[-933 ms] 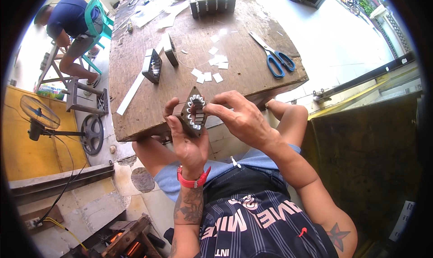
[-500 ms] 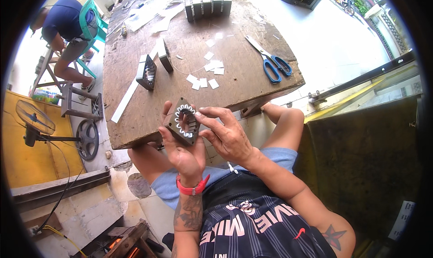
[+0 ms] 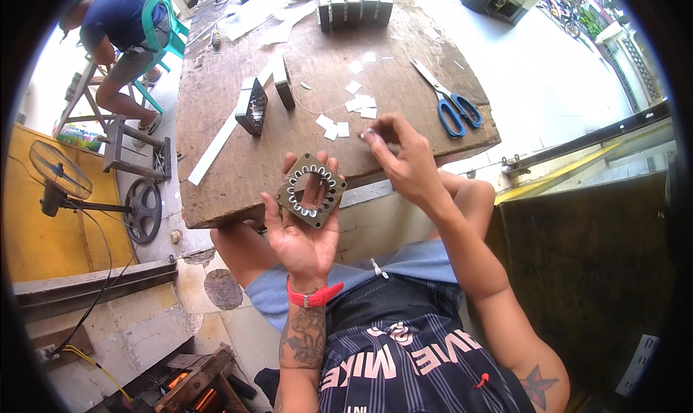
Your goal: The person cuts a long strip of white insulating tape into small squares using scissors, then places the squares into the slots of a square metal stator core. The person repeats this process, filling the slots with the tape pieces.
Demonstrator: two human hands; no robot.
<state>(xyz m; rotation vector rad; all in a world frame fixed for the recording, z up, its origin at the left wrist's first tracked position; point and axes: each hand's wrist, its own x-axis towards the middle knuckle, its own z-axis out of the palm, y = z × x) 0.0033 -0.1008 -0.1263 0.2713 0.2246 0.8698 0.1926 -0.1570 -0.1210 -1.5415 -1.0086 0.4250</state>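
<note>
My left hand (image 3: 307,247), palm up, holds a square metal stator core (image 3: 322,216) tilted in front of the table edge. White slips line many slots around its round opening, and a few slots at the right look dark. Raised to the right of the core, my right hand (image 3: 404,157) pinches a small white slip (image 3: 366,134) between thumb and fingertips, mostly hidden. Just beyond are several loose white slips (image 3: 343,129) on the wooden table (image 3: 209,203).
Blue-handled scissors (image 3: 455,113) lie at right. Two more stator cores, one dark (image 3: 252,108) and one behind (image 3: 283,84), stand on edge beside a long white strip (image 3: 213,153). A row of cores (image 3: 354,12) sits far back. A fan (image 3: 61,171) and a seated person (image 3: 119,23) are left.
My right hand has moved from the core up and right to the loose slips, and one slip has left the table into its fingers. The core now faces up more.
</note>
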